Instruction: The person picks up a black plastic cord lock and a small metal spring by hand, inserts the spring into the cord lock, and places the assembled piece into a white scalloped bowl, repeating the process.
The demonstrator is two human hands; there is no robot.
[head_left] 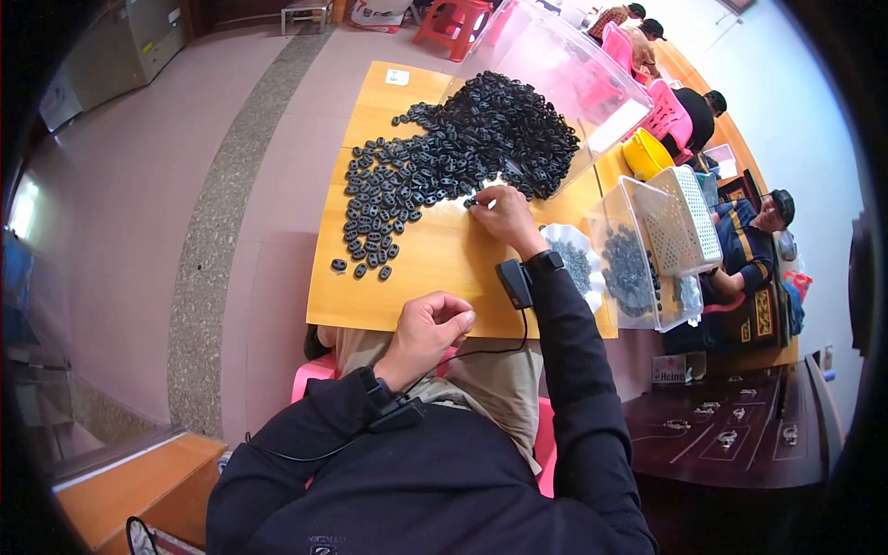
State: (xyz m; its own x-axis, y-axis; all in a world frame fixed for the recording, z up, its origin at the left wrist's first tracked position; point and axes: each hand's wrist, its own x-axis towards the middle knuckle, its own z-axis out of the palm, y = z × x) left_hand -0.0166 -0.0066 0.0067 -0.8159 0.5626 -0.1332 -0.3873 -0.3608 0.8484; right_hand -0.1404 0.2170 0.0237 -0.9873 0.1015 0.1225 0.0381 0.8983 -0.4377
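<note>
A big heap of small black oval pieces, each with two holes (499,129), lies on the wooden table (370,301). Loose pieces of the same kind (370,203) spread out to its left. At the heap's near edge, my right hand (509,222) has its thumb and fingers pinched on one black oval two-holed piece (472,202). My left hand (424,338) hovers by the table's near edge, fingers curled toward the thumb; what they hold, if anything, is too small to make out. Right of my right wrist stands a white scalloped dish (592,294) of small grey pieces.
A clear bin lies tipped behind the heap (610,129). At the right are a clear box of dark pieces (601,208), a white perforated basket (684,222) and a yellow tub (646,155). A person (749,250) sits beyond them; others sit farther back. A cable (490,351) runs between my wrists.
</note>
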